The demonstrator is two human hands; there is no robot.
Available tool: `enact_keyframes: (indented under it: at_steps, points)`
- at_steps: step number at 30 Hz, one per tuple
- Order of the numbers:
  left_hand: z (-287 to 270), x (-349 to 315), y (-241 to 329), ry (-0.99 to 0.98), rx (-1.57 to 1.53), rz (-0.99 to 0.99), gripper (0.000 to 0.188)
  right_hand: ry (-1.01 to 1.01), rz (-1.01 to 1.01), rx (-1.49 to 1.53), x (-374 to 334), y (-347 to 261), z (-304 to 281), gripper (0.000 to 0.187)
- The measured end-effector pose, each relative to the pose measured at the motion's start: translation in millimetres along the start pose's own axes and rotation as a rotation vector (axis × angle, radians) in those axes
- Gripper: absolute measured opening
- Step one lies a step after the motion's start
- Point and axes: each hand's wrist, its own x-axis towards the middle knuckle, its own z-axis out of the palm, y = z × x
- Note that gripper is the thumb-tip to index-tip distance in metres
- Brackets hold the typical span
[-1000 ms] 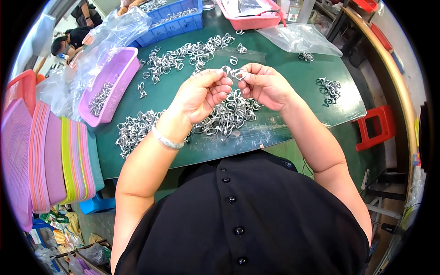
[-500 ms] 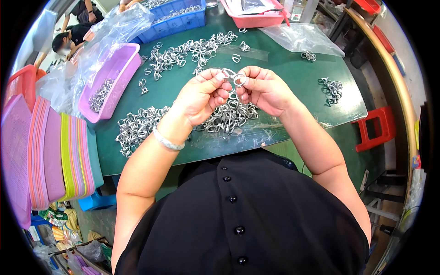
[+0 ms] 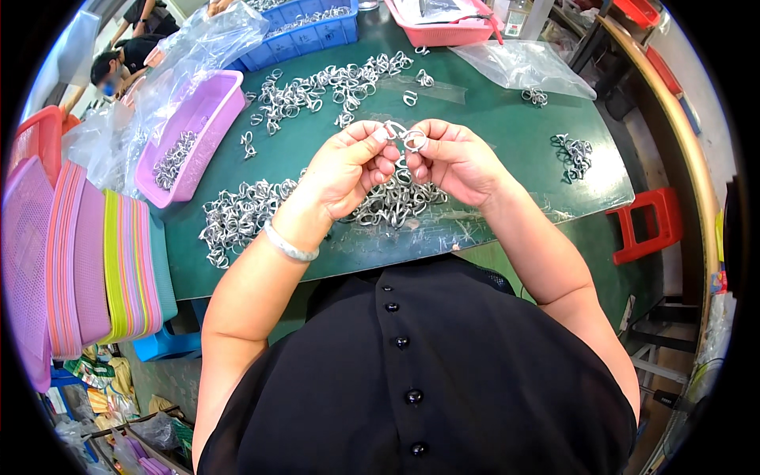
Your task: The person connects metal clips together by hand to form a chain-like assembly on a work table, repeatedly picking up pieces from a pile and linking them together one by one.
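Note:
Above the near part of the green table (image 3: 507, 119), my two hands meet over small silvery-grey metal ring pieces. My left hand (image 3: 342, 168), with a pale bangle at the wrist, pinches one metal ring (image 3: 391, 129) between thumb and fingers. Touching or linked to it is another metal ring (image 3: 414, 142), pinched by my right hand (image 3: 459, 162); the fingers hide how the two join. Right below the hands lies a heap of similar rings (image 3: 400, 202), partly covered by them. A second heap (image 3: 237, 218) spreads beside my left forearm.
More rings (image 3: 336, 83) lie scattered farther back, with small clusters (image 3: 574, 156) at the right. A purple basket (image 3: 212, 131) and a blue crate (image 3: 313, 36) hold rings. Stacked coloured baskets (image 3: 87, 261) stand left, a red stool (image 3: 649, 226) right. Someone bends (image 3: 134, 55) at far left.
My hands keep almost the same grip and place on the rings. The whole view has shifted very slightly.

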Motion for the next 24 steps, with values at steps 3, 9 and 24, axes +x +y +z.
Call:
enact_keyframes:
  at_steps: [3,9,24]
  points:
    - [1,-2,-1,0.021,0.018,0.005,0.008,0.001,0.017,0.034,-1,3,0,0.005]
    - [1,-8,0,-0.013,0.114,0.094,0.009,0.019,0.023,0.047,-3,4,3,0.006]
    - [-1,-15,-7,0.094,0.560,0.486,0.007,0.004,0.018,0.065,-2,10,1,0.005]
